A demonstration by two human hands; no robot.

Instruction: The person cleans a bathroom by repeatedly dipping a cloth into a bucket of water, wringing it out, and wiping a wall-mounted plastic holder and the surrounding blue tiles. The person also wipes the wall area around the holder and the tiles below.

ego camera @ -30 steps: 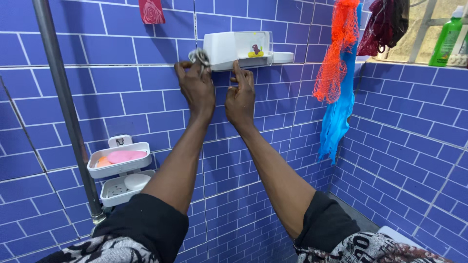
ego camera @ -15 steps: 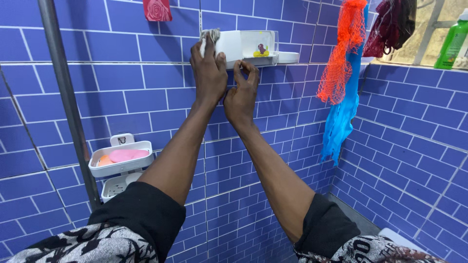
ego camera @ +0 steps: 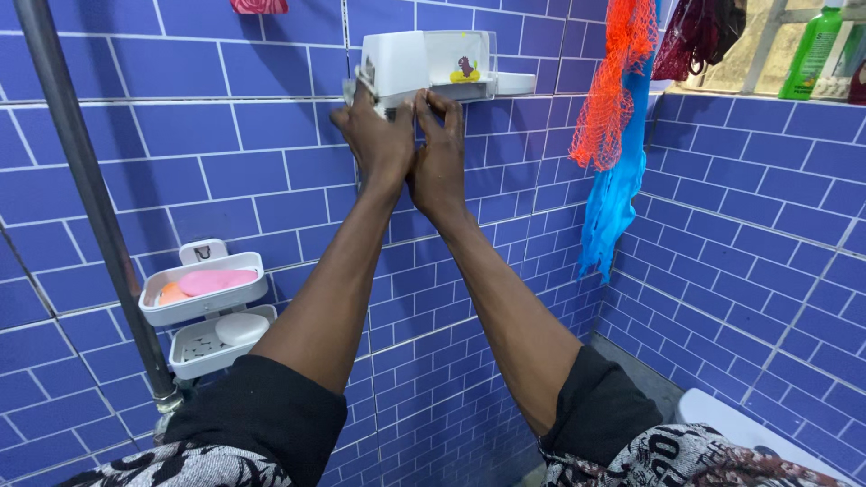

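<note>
A grey metal pipe (ego camera: 77, 171) ran down the left side of the blue tiled wall (ego camera: 225, 171). Beside it, two white soap dishes (ego camera: 203, 311) held pink and white bars. High on the wall, the left hand (ego camera: 377, 142) pressed a small grey cloth (ego camera: 361, 79) against the lower left corner of the white wall holder (ego camera: 424, 63), fingers curled. The right hand (ego camera: 440, 158) touched its underside, fingertips pinched together. An orange net (ego camera: 606, 99) hung to the right.

Blue tiled walls (ego camera: 225, 171), metal pipe (ego camera: 81, 189), daylit window ledge (ego camera: 767, 90)
</note>
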